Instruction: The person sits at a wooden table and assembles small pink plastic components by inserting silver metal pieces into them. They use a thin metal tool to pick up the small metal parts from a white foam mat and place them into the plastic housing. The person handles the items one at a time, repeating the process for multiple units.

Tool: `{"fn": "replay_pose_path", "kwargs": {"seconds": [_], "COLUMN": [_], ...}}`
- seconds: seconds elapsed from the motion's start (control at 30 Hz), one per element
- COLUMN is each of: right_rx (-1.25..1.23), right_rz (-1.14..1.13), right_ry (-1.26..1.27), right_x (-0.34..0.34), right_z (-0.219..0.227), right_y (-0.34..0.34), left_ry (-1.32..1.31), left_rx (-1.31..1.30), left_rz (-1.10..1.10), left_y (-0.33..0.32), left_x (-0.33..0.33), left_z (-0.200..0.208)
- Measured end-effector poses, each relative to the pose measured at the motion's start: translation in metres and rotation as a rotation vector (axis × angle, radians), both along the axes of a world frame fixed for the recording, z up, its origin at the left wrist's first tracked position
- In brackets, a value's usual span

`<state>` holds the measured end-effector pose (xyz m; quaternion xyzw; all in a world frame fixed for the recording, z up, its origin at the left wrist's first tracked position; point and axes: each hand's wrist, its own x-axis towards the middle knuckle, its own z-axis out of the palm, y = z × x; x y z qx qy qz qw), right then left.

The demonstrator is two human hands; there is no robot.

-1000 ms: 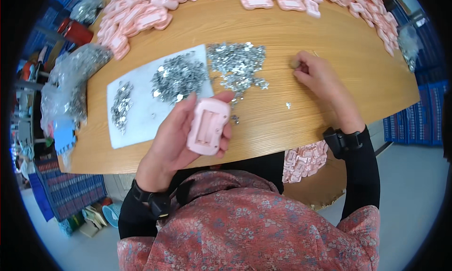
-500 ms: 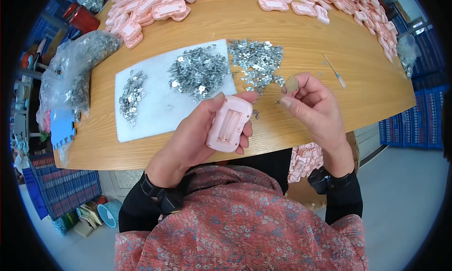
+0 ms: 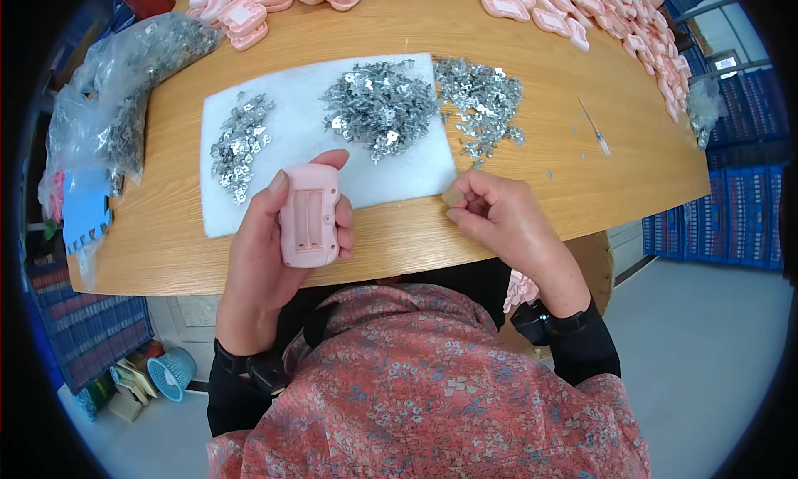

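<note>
My left hand point(image 3: 264, 229) is closed around a pink plastic housing point(image 3: 310, 221) with a long battery compartment facing up. It is held upright above the front edge of the white foam sheet point(image 3: 291, 121). To the right, my right hand point(image 3: 503, 217) has thumb and fingers pinched together over the table, near the sheet's right corner. A tan patch covers one fingertip, and whatever is between the fingers is too small to make out. Small metal contact pieces form a large pile point(image 3: 378, 105) and a smaller pile point(image 3: 241, 142) on the sheet.
More metal pieces point(image 3: 478, 105) lie right of the sheet on the wooden table point(image 3: 598, 180). A thin pointed tool point(image 3: 594, 128) rests farther right. Pink housings point(image 3: 615, 22) are heaped at the back. Plastic bags of metal parts point(image 3: 125, 105) stand at the left edge, beside a blue foam piece point(image 3: 86, 209).
My left hand has moved left with the pink housing, which is now held more upright. My right hand has come left and down, away from the loose metal pieces, still pinched.
</note>
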<state>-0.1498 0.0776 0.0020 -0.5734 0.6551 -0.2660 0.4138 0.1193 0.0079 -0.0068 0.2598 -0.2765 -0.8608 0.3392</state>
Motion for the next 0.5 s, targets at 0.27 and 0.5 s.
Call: {"fn": "replay_pose_path", "kwargs": {"seconds": [0.27,0.5], "right_rx": [-0.313,-0.535], "right_rz": [0.081,0.225], "right_ry": [0.300,0.399], "right_x": [0.021,0.036], "right_z": [0.017,-0.005], "right_y": [-0.042,-0.069], "left_ry": [0.034,0.064], "left_rx": [0.035,0.095], "left_rz": [0.014,-0.016], "left_y": [0.004,0.003], "left_x": [0.004,0.002], "left_z": [-0.008,-0.015]}}
